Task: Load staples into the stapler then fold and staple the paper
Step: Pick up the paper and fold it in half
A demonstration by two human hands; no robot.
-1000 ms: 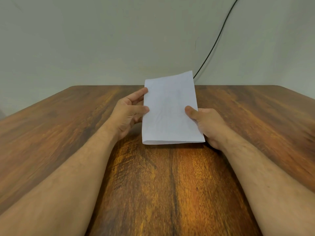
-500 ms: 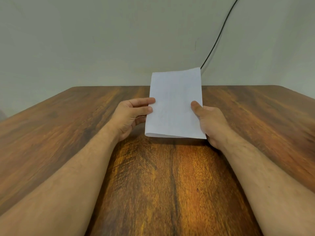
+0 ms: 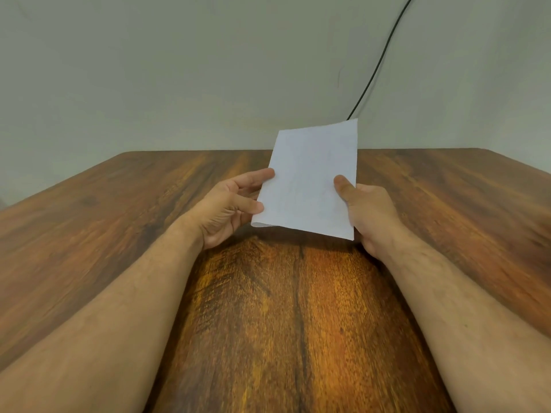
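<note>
White folded paper (image 3: 310, 180), held above wooden table (image 3: 119, 234)

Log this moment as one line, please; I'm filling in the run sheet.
step: fold | paper: folded, raised off table | left hand: at left edge | right hand: thumb on top | stapler: unseen

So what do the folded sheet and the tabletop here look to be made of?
Folded sheet: thin white matte paper, judging by the soft rounded fold at its near edge and faint creasing. Tabletop: wood or wood-look laminate, brown streaky grain with a slight sheen; which one cannot be told.
</note>
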